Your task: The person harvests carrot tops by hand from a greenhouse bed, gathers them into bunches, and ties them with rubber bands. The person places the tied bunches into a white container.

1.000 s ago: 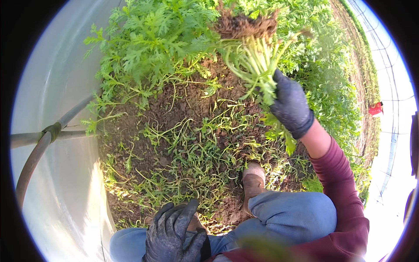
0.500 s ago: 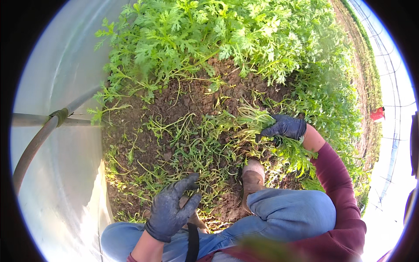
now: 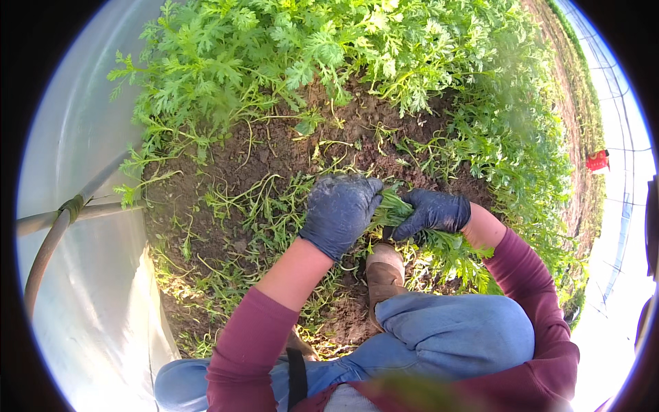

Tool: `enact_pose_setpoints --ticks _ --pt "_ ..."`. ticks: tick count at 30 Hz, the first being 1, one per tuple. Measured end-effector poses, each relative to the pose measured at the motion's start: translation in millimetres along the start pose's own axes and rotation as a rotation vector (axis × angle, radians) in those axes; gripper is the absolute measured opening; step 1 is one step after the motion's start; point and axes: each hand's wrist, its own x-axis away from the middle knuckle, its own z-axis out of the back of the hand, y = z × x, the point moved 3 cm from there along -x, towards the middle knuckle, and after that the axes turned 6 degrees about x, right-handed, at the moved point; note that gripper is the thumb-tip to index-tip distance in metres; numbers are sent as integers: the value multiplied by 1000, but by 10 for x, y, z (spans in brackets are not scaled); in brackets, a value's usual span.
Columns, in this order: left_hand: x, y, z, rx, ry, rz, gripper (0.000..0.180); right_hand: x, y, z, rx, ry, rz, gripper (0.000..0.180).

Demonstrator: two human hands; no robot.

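Note:
A bunch of leafy greens (image 3: pixel 392 208) lies sideways between my two dark-gloved hands, above the littered soil. Its cut stem ends point left and its feathery leaves hang out past my right wrist. My right hand (image 3: pixel 434 211) is wrapped round the middle of the bunch. At the stem end, my left hand (image 3: pixel 341 211) has its fingers closed against the stalks, its back turned up. The glove hides what its fingertips pinch. A dark bit, perhaps a tool, shows under the right thumb, too small to name.
Tall feathery greens (image 3: pixel 274 55) stand ahead and along the right. Torn stems and leaves litter the brown soil (image 3: pixel 288 147). Plastic sheeting (image 3: pixel 89 275) with a metal pipe (image 3: pixel 51 257) borders the left. My brown boot (image 3: pixel 386 275) is planted just below the hands. A red object (image 3: pixel 598 161) is far right.
My left hand has swung up and right from above my left knee to the stem end of the bunch, and its fingers have closed. The right hand keeps its hold.

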Motion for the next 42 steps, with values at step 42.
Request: enact_pose_setpoints --ticks 42 --pt "149 -698 -115 427 17 817 32 187 383 242 -241 85 -69 46"
